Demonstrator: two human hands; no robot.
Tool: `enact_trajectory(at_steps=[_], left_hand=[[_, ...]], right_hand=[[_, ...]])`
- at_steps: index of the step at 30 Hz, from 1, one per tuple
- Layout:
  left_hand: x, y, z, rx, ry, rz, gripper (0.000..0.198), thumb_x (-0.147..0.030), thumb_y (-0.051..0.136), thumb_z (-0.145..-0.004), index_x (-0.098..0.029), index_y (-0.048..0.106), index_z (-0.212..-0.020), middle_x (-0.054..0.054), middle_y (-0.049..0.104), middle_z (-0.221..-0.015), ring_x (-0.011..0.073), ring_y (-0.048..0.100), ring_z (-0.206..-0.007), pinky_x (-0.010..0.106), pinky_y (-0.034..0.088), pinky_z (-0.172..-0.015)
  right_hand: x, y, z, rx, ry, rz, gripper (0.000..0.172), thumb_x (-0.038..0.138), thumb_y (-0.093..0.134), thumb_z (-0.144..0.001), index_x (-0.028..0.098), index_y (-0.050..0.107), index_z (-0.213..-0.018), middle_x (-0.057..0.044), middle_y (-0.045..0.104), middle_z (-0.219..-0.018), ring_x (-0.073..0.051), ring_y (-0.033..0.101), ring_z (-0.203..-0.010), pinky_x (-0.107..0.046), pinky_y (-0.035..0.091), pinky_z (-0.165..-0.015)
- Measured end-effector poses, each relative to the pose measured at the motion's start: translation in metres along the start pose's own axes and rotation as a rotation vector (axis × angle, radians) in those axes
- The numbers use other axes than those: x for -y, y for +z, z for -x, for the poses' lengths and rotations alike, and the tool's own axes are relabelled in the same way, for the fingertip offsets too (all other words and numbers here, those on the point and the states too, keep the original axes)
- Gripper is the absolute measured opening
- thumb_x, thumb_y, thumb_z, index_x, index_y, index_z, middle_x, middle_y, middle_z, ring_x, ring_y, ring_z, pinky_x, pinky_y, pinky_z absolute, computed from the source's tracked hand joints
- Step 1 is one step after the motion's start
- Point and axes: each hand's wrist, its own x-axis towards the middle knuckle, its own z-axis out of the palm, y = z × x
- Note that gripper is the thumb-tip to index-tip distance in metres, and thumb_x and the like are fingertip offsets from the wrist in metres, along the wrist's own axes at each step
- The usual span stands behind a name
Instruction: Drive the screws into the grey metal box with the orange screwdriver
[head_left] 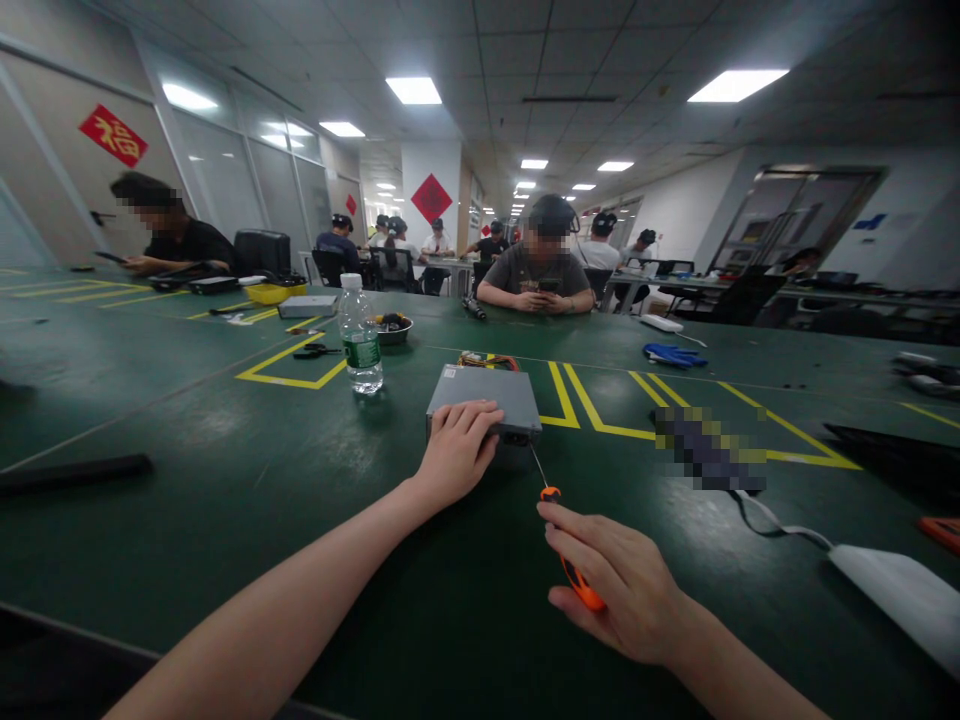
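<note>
A grey metal computer power supply point(491, 388) sits on the green table in front of me, its bundle of coloured wires point(489, 360) at the far side. My left hand point(461, 445) grips its near left edge, the fingers on the top and the thumb low against the near face. In my right hand point(611, 570) is a screwdriver point(576, 575) with an orange and black handle. Its thin shaft slants up to the near right corner of the power supply. Whether the tip sits in a screw is too small to tell.
A water bottle point(361, 345) stands left of the power supply, near a metal bowl point(393, 328) of small parts. Blue gloves point(673, 355) and a white power strip point(896, 590) lie to the right. Across the table a person point(541, 265) holds a phone.
</note>
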Motion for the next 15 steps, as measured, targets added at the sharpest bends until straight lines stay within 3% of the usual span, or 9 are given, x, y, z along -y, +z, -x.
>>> enact_trajectory(at_steps=[15], left_hand=[[0.001,0.001,0.001,-0.012,0.009,-0.009,0.027,-0.022,0.045,-0.086,-0.024,0.050,-0.112,0.002,0.054,-0.122,0.0183,0.045,-0.115,0.037,0.029,-0.094]], right_hand=[[0.006,0.015,-0.012,0.043,-0.017,-0.039,0.025,0.029,0.039,-0.091,0.009,0.050,-0.100,-0.019,0.061,-0.103,-0.019,0.063,-0.085,-0.029,0.054,-0.068]])
